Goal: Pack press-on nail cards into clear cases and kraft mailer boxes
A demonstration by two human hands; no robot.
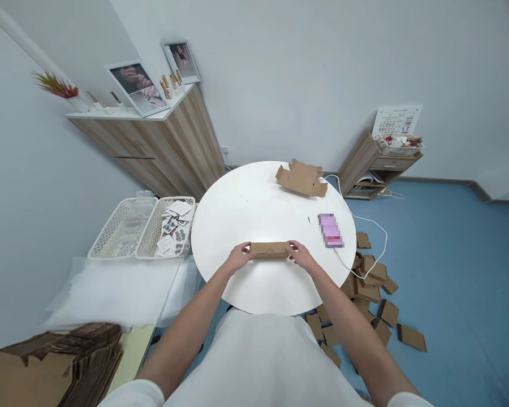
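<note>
A small brown cardboard box [270,251] sits on the round white table [246,215], its long side with a half-round notch facing me. My left hand [240,256] grips its left end, and my right hand [299,254] grips the right end, thumbs and fingers closed on the cardboard. Farther back on the table lies an unfolded cardboard box blank [302,178] with its flaps raised. To the right of my right hand rests a phone [331,230], its screen blurred by pixels, with a white cable [385,240] attached.
Several folded boxes [371,288] lie heaped on the blue floor at right. White baskets [142,249], one with printed packets, stand left of the table. Flat cardboard blanks [38,367] are stacked at lower left. A wooden cabinet [182,141] and a shelf unit [356,164] stand along the wall.
</note>
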